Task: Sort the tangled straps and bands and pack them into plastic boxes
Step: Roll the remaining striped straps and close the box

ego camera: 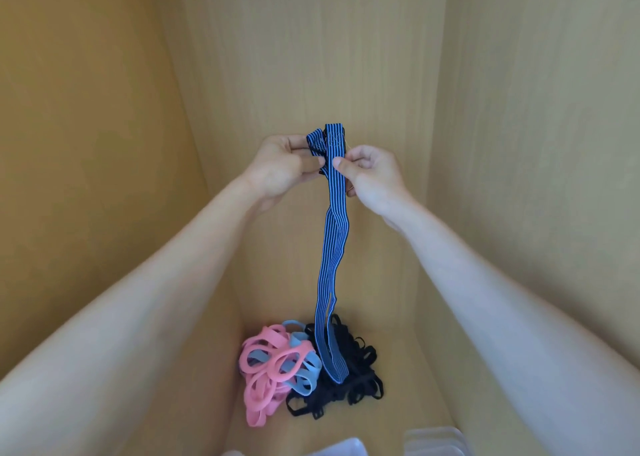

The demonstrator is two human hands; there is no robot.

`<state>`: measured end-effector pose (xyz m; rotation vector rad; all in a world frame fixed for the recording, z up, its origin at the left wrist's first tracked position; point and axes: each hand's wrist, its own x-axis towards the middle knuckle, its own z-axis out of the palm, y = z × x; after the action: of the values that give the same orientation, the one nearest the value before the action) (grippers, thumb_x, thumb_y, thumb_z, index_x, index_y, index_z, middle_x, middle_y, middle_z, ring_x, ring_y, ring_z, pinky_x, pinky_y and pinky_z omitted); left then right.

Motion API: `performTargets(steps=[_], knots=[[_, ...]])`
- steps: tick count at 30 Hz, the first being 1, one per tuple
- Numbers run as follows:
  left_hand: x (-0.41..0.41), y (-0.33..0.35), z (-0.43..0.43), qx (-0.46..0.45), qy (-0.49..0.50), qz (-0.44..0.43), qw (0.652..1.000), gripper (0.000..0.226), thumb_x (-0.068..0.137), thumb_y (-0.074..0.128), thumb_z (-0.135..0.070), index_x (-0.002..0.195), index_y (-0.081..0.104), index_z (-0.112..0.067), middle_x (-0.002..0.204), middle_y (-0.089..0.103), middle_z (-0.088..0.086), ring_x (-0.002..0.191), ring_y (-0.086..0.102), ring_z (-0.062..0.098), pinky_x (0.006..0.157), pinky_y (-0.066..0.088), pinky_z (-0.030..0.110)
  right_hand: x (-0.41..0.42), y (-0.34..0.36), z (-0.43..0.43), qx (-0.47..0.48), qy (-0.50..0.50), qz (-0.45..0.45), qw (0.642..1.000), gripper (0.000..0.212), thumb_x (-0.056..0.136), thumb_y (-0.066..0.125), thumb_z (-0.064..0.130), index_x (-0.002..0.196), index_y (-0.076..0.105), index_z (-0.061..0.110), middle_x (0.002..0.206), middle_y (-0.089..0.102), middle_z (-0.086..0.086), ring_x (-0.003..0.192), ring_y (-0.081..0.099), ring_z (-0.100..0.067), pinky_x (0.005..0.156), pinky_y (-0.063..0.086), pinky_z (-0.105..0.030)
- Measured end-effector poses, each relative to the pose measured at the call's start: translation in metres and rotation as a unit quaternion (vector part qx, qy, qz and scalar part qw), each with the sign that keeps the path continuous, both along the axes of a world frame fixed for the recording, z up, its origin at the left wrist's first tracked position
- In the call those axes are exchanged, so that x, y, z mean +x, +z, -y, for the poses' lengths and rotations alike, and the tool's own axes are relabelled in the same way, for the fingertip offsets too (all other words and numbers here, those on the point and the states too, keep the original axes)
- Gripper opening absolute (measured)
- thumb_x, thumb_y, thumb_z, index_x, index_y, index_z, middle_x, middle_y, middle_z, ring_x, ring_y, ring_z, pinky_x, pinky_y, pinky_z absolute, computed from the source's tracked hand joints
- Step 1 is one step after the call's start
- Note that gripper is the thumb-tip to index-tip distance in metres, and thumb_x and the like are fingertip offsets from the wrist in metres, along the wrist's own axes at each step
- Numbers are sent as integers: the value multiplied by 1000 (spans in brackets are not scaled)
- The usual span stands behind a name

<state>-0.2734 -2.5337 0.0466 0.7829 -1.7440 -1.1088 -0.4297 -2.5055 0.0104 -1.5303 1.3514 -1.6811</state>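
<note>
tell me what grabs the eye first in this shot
The blue striped strap, pinched at its top by the left hand and right hand at mid-frame, hangs down the centre. Its lower end rests on a tangle below: pink bands at left, light blue bands in the middle, black straps at right.

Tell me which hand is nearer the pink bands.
Left, by a little. The left hand pinches the striped strap high above the pink bands; the right hand pinches it too, further to the right.
</note>
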Motion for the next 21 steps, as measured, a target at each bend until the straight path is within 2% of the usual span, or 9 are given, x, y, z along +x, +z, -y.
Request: performTargets(steps=[2, 6, 9, 12, 15, 19, 21], knots=[[2, -1, 0, -1, -6, 10, 1000, 30, 96, 54, 10, 118, 68, -4, 109, 73, 9, 93, 72, 13, 84, 56, 20, -1, -1, 0, 6, -1, 0, 1000, 17, 96, 69, 22, 81, 62, 18, 73, 70, 5, 61, 61, -7, 62, 50, -26], [6, -4, 1, 4, -11, 5, 1000, 27, 96, 55, 9, 116, 69, -4, 107, 73, 7, 89, 72, 8, 80, 55, 17, 1, -3, 0, 5, 4, 6, 1000, 15, 95, 69, 22, 82, 63, 18, 68, 68, 10, 51, 59, 1, 56, 48, -19], [12, -5, 4, 6, -14, 7, 1000, 23, 96, 59, 6, 111, 70, -6, 106, 74, 6, 93, 72, 10, 83, 55, 19, 3, -2, -2, 2, 15, 17, 1000, 14, 95, 69, 18, 83, 62, 15, 68, 68, 7, 50, 59, 1, 52, 47, -15], [17, -6, 8, 9, -10, 6, 1000, 20, 96, 61, 2, 109, 72, -8, 106, 76, 3, 97, 72, 11, 84, 55, 19, 2, -1, -3, 10, 10, 8, 1000, 14, 94, 72, 18, 84, 62, 15, 77, 69, 0, 61, 60, -8, 64, 49, -24], [18, -6, 11, 10, 7, 5, 1000, 15, 95, 64, -3, 107, 73, -5, 106, 76, 5, 98, 71, 11, 85, 54, 20, 0, 2, -1, -2, -15, -5, 1000, 22, 91, 74, 15, 76, 57, 18, 71, 62, 0, 61, 54, -14, 65, 46, -29], [14, -4, 10, 6, 29, 9, 1000, 19, 94, 68, -7, 111, 72, 1, 114, 73, 17, 103, 70, 17, 91, 55, 24, 0, -3, 1, -42, -80, -78, 993, 32, 85, 75, 17, 66, 50, 25, 50, 53, 19, 46, 45, 0, 56, 39, -25], [11, -3, 9, 1, 30, 13, 999, 22, 94, 68, -7, 113, 71, 3, 115, 72, 20, 99, 70, 15, 89, 56, 22, 2, -6, 0, -56, -97, -117, 987, 33, 84, 74, 20, 66, 48, 26, 53, 54, 26, 47, 47, 1, 54, 37, -25]])
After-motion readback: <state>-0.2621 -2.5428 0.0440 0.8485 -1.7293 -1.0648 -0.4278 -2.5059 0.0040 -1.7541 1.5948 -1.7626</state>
